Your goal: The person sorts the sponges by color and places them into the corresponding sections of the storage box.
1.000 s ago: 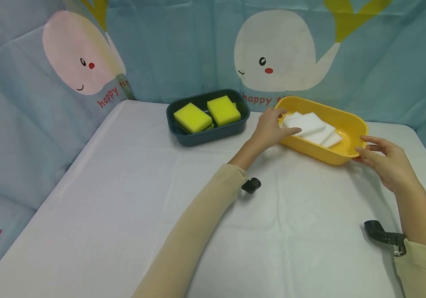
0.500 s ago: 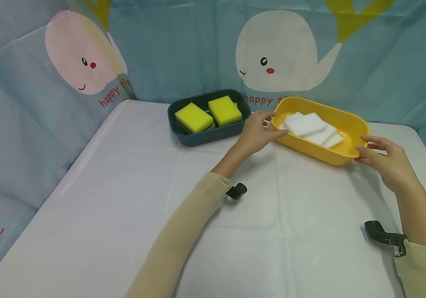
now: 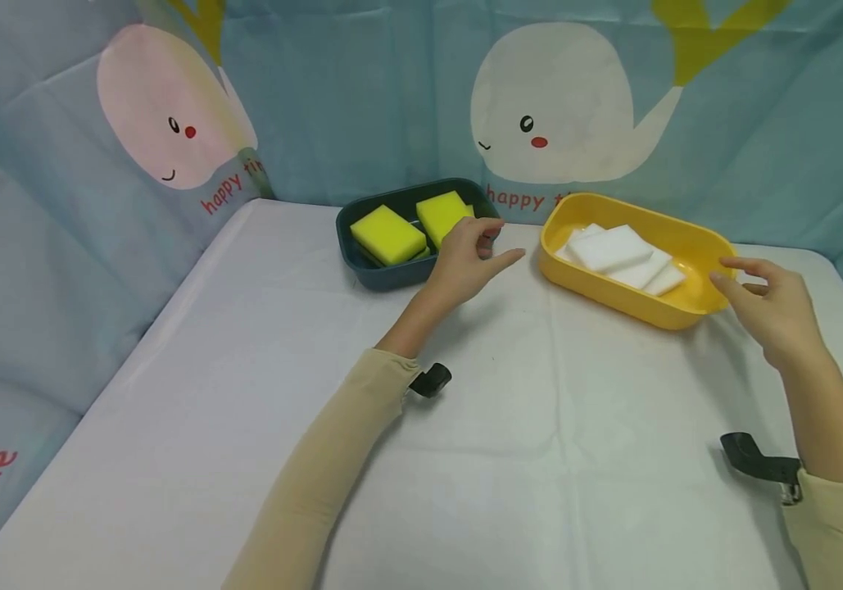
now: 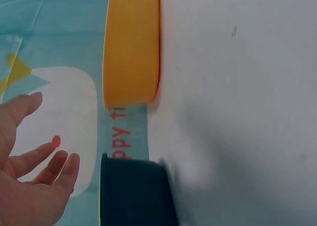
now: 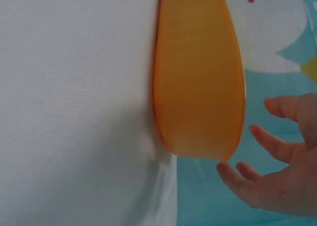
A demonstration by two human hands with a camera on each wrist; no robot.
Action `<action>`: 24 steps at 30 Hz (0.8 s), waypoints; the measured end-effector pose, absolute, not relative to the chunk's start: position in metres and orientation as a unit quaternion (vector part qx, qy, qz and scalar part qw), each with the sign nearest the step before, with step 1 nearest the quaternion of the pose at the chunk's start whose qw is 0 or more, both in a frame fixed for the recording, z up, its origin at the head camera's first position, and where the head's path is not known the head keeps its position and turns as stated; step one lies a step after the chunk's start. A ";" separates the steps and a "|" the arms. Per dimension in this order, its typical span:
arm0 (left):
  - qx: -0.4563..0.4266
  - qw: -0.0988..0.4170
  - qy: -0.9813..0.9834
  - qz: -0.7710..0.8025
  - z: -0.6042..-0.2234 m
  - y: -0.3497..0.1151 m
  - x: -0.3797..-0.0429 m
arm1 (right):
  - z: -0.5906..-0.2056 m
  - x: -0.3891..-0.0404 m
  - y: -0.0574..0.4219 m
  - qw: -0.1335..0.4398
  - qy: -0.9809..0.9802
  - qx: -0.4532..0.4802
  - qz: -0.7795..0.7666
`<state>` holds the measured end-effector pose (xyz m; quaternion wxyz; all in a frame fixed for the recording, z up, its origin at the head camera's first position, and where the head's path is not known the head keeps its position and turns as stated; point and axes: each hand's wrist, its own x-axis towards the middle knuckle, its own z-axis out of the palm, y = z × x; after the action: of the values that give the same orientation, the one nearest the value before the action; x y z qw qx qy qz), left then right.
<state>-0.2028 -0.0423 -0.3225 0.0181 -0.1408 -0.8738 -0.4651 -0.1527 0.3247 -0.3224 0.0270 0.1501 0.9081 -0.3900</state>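
Note:
A yellow tray (image 3: 694,238) holding several white sponges (image 3: 609,247) sits at the back right of the white table (image 3: 318,344). Left of it stands a dark teal tray (image 3: 353,260) with yellow sponges (image 3: 387,233). My left hand (image 3: 469,254) hovers open at the teal tray's right end, fingers relaxed, holding nothing. In the left wrist view the left hand (image 4: 34,181) is above the teal tray (image 4: 136,194), with the yellow tray (image 4: 131,47) farther off. My right hand (image 3: 768,303) is open just off the yellow tray's right end, and its fingers (image 5: 270,174) sit apart from the yellow tray (image 5: 198,77).
A blue curtain with whale prints (image 3: 554,106) walls the table at the back and left. The near and middle table surface is bare white cloth. Black wrist mounts (image 3: 756,467) sit on both forearms.
My left hand left the yellow tray's left rim and moved left to the teal tray. My right hand let go of the yellow tray's right end and drew slightly back.

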 end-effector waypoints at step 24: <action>-0.125 0.121 -0.896 -0.409 -0.320 -0.133 -0.190 | -0.309 -0.153 0.300 -0.004 0.942 0.069 -0.330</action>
<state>-0.1902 -0.1331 -0.3200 0.1206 -0.1255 -0.8960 -0.4085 -0.1529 0.3001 -0.3092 -0.0043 0.0686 0.9416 -0.3297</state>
